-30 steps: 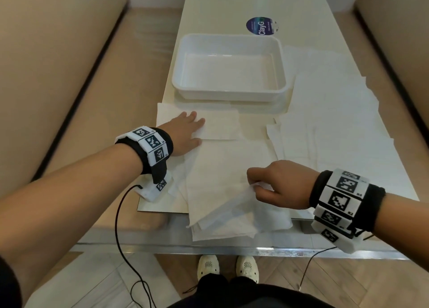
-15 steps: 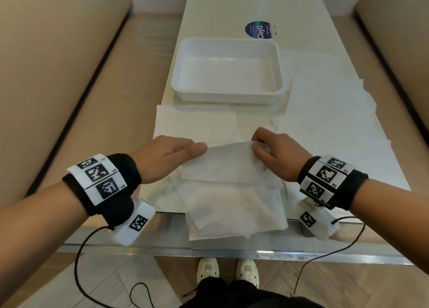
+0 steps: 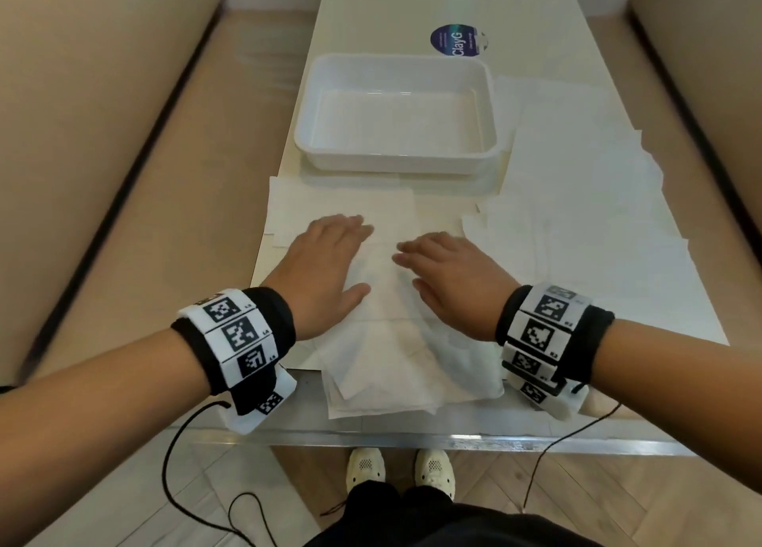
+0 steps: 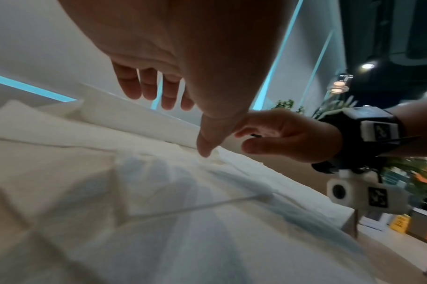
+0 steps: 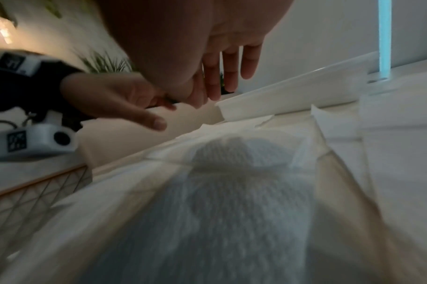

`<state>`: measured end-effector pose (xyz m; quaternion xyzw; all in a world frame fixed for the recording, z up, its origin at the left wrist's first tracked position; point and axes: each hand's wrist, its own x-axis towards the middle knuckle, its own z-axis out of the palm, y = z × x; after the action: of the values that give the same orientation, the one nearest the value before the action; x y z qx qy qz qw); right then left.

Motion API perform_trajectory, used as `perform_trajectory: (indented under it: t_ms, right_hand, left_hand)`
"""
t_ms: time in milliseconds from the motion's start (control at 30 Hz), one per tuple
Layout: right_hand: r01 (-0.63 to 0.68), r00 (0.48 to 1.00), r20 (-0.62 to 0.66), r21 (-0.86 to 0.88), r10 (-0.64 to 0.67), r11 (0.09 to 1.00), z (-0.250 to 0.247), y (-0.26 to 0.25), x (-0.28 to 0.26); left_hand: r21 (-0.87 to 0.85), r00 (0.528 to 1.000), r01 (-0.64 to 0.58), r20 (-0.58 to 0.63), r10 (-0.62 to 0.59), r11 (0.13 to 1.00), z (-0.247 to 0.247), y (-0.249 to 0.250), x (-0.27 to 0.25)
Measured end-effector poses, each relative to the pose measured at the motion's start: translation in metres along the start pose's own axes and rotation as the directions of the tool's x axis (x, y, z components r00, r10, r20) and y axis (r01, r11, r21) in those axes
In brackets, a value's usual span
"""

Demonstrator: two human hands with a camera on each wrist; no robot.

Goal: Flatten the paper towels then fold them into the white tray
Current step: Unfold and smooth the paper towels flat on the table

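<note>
A folded white paper towel (image 3: 385, 291) lies on a loose pile of towels (image 3: 404, 377) at the table's near edge. My left hand (image 3: 325, 258) is spread, palm down, over the towel's left side, and my right hand (image 3: 449, 274) is spread the same way over its right side. In the wrist views the straight fingers (image 4: 146, 86) and fingers (image 5: 232, 67) hover just above the paper, holding nothing. The white tray (image 3: 396, 163) stands empty just beyond the hands. The towel (image 5: 232, 192) fills the foreground of the right wrist view.
More flat paper towels (image 3: 585, 225) cover the table's right side beside the tray. A single sheet (image 3: 342, 204) lies between tray and hands. A round blue sticker (image 3: 455, 40) sits behind the tray. Beige benches (image 3: 103, 134) flank the narrow table; its metal edge (image 3: 453, 439) is near me.
My right hand lifted the towel's near edge and folded it away from me. Both hands then let go of the edge and spread flat over the folded towel.
</note>
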<state>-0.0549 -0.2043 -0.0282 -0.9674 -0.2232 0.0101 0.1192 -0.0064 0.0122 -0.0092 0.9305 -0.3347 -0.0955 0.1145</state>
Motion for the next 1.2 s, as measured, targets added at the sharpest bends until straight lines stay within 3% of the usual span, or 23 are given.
perform_trajectory:
  t_ms: [133, 300, 467, 767, 867, 1000, 1200]
  right_hand:
    - [-0.136, 0.942, 0.304, -0.035, 0.14, 0.99, 0.017, -0.003, -0.006]
    - [-0.183, 0.901, 0.388, -0.06, 0.192, 0.981, 0.024, -0.001, -0.008]
    - [-0.191, 0.881, 0.43, -0.063, 0.199, 0.98, 0.023, 0.009, -0.015]
    - [-0.231, 0.791, 0.543, -0.162, 0.282, 0.959, -0.003, 0.03, -0.035]
    - [-0.215, 0.816, 0.52, -0.13, 0.252, 0.968, -0.01, 0.022, -0.031]
    - [-0.145, 0.868, 0.468, -0.079, 0.165, 0.986, -0.004, -0.001, -0.005]
    - [-0.166, 0.839, 0.51, -0.09, 0.189, 0.982, 0.014, -0.004, 0.003]
  left_hand:
    - [0.003, 0.965, -0.006, 0.263, 0.005, 1.0, 0.017, 0.021, 0.011]
    - [0.087, 0.919, 0.012, 0.392, -0.045, 0.996, 0.042, 0.019, 0.018]
    - [0.127, 0.906, 0.0, 0.419, -0.054, 0.992, 0.04, 0.004, 0.01]
    - [0.222, 0.849, 0.064, 0.501, -0.17, 0.973, 0.016, -0.031, -0.012]
    - [0.19, 0.864, 0.08, 0.477, -0.163, 0.979, 0.008, -0.022, -0.009]
    - [0.086, 0.9, -0.019, 0.435, -0.02, 0.996, 0.01, 0.012, 0.009]
    - [0.11, 0.869, -0.041, 0.495, -0.019, 0.993, 0.026, 0.013, 0.018]
